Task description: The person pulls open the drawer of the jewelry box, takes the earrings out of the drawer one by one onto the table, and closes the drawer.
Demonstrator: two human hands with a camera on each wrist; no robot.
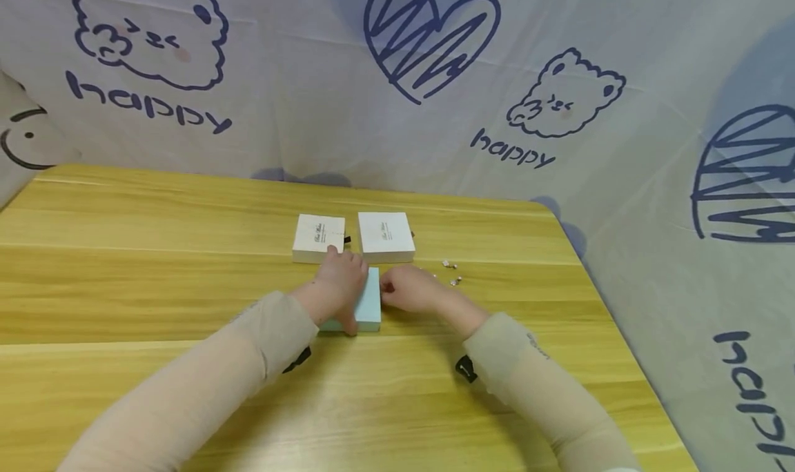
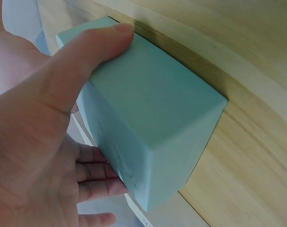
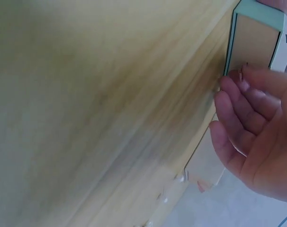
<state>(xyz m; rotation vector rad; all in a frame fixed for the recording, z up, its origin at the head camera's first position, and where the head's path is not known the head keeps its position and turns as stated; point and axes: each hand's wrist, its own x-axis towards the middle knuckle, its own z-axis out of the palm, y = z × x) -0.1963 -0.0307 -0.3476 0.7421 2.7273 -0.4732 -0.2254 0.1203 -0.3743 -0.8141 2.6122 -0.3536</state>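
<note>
A light blue drawer box (image 1: 370, 306) lies on the wooden table, its sleeve (image 2: 134, 94) filling the left wrist view. My left hand (image 1: 340, 282) grips it from above, thumb on the near side and fingers round the far side. At its right end my right hand (image 1: 410, 289) has thumb and fingertips at a small pull tab (image 3: 241, 72) on the beige drawer front (image 3: 255, 42). That drawer front sits within the sleeve's edges. The tab is mostly hidden by the fingers.
Two white boxes stand behind the blue one, a left box (image 1: 318, 232) with a black tab and a right box (image 1: 385, 234). Small shiny earrings (image 1: 456, 281) lie right of my right hand. A printed cloth (image 1: 310, 113) hangs behind the table (image 1: 155, 265).
</note>
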